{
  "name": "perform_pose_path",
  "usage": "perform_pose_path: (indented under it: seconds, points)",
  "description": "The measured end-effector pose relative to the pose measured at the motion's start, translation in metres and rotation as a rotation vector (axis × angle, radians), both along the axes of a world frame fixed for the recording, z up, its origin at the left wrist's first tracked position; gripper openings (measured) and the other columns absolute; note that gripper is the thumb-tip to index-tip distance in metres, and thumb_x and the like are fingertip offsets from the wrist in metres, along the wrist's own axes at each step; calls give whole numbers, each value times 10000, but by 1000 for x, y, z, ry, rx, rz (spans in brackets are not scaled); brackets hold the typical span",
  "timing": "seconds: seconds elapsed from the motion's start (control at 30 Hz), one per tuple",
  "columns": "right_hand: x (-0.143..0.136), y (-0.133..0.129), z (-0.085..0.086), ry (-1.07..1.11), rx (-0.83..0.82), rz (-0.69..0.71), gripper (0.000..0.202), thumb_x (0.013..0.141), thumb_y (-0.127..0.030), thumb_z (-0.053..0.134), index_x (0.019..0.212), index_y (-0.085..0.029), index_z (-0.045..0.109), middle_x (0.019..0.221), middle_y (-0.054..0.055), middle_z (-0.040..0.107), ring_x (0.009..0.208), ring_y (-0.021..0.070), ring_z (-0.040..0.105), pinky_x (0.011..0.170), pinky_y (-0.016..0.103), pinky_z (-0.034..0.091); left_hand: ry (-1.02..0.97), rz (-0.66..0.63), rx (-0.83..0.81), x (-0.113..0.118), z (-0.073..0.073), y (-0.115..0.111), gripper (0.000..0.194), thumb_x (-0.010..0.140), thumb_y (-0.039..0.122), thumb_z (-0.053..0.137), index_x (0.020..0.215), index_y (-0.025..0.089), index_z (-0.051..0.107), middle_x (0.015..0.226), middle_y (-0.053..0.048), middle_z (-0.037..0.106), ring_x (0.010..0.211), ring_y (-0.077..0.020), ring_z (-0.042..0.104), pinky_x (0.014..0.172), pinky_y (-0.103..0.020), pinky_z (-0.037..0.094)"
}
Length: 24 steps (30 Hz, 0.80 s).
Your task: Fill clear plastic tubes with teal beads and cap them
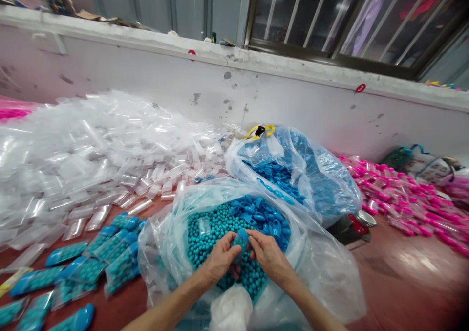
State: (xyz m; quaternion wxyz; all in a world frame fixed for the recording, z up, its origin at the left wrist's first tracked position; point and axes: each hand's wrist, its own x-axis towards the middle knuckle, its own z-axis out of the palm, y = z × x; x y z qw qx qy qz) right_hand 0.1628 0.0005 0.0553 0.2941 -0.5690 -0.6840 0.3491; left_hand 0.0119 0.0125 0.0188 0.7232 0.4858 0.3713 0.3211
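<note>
Above an open plastic bag (161, 228) of teal beads (205, 243), both hands meet at a small clear container with a blue cap (242, 236) at its top. My left hand (221, 258) is closed around the container, and its fingers hide most of the body. The fingertips of my right hand (270, 257) pinch the cap's right side. Whether the cap is fully seated I cannot tell. Loose blue caps (266, 218) lie on the beads at the bag's back right. A clear empty container (204, 226) rests on the beads to the left.
Filled, blue-capped containers (122, 260) lie on the red table (395, 292) at left. Behind them rises a big heap of clear containers (110, 145). A second bag (326, 174) holds more blue caps. Pink-capped containers (406, 194) and a silver-lidded jar (364, 219) are at right.
</note>
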Motion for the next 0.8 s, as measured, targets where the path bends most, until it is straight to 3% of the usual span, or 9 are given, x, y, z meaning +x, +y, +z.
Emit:
perform_pose_path:
  seconds: [0.13,0.3,0.47,0.63,0.8]
  points:
    - [-3,-1,-1,41,-15,-9,322,860,-288,353,998,-157,613,586,-12,566,514,119,534,536,234,438,-33,71,-24,1,1,-4,597,670,428,580,1156,178,340,750,15,535,460,-89,496,386,-220,427]
    - [-2,-1,-3,40,39,-21,269,838,-281,412,939,-180,640,687,8,633,592,140,575,570,246,462,-11,92,-30,-4,2,-6,708,668,434,590,1248,176,277,770,6,522,451,-82,500,372,-208,420]
    - [-3,-3,-9,-27,267,-43,195,807,-220,480,932,-184,624,908,60,659,855,190,598,794,329,462,-24,74,-84,-9,7,-9,775,657,466,613,1284,173,264,664,36,510,413,-87,504,347,-192,380]
    - [0,-9,-14,-119,462,65,183,832,-140,433,849,-196,607,885,54,620,858,159,567,755,294,473,-120,80,-158,-10,6,-12,834,641,482,635,1310,182,238,576,53,511,399,-94,501,335,-173,341]
    - [-1,-19,-15,-276,636,142,257,871,-116,352,939,-173,594,930,88,621,848,171,552,766,330,455,-178,84,-201,-9,6,-15,789,634,475,646,1285,199,295,545,56,517,346,-71,451,305,-157,268]
